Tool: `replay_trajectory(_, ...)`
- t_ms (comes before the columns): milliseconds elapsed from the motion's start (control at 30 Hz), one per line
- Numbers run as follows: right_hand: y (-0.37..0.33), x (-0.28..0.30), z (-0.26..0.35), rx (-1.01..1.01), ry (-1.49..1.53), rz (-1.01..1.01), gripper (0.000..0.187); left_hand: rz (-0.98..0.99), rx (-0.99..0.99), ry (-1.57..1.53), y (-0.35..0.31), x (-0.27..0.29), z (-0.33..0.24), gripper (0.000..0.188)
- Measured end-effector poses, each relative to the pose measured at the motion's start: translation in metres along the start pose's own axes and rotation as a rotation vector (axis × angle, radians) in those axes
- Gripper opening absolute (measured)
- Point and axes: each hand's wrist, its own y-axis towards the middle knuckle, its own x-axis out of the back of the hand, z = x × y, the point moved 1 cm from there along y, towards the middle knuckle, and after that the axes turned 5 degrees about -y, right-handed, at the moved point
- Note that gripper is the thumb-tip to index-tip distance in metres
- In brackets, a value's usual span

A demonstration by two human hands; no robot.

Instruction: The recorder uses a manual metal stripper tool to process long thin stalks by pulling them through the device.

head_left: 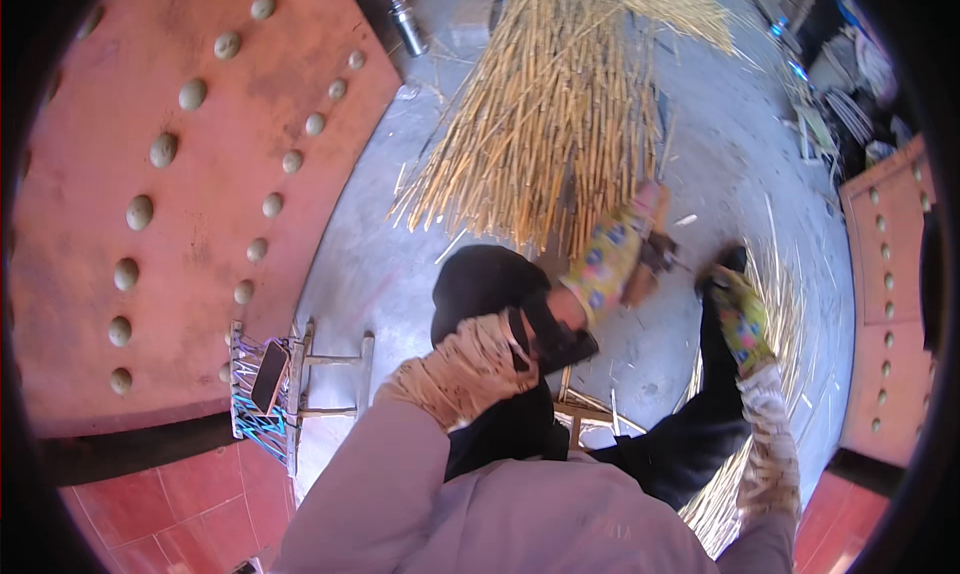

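Note:
My left hand [612, 252], in a flowered glove, reaches over the near edge of a large pile of dry yellow stalks [545, 124]. Beside its fingers is a small wooden and dark metal piece [650, 262], blurred; whether the hand grips it I cannot make out. My right hand [738, 319], in a similar green flowered glove, is to the right, close to my dark shoe [735, 259]. Its fingers are smeared by motion. A second heap of thin stalks [790, 304] lies just right of that hand.
At left, a small corded stool [330, 359] carries a dark phone-like slab [268, 377]. Big red studded doors [200, 224] stand on both sides. A metal flask [407, 26] is at the back. Clutter [840, 84] fills the far right. Stalk scraps lie on the grey floor [350, 244].

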Motion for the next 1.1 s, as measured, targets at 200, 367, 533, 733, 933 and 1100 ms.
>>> replay_trajectory(200, 0.127, -0.109, 0.064, -0.026, 0.42, 0.433, 0.038, -0.023, 0.007, -0.231, -0.021, 0.034, -0.027, 0.051)
replay_trajectory(367, 0.259, -0.259, 0.071, 0.183, -0.059, 0.487, 0.037, -0.202, -0.009, -0.354, -0.013, 0.064, -0.045, 0.052)
replay_trajectory(533, 0.312, -0.344, 0.08, 0.249, -0.375, 0.472, 0.037, -0.325, -0.023, -0.41, -0.006, 0.073, -0.05, 0.053)
replay_trajectory(733, 0.302, -0.329, 0.039, 0.267, -0.358, 0.446, 0.037, -0.402, -0.059, -0.484, -0.001, 0.074, -0.046, 0.054)
replay_trajectory(933, 0.236, -0.224, -0.032, 0.189, -0.321, 0.347, 0.037, -0.306, -0.007, -0.413, -0.001, 0.077, -0.035, 0.053)
replay_trajectory(1100, 0.189, -0.193, -0.046, 0.264, -0.217, 0.237, 0.038, -0.245, 0.027, -0.452, 0.002, 0.065, -0.031, 0.052)
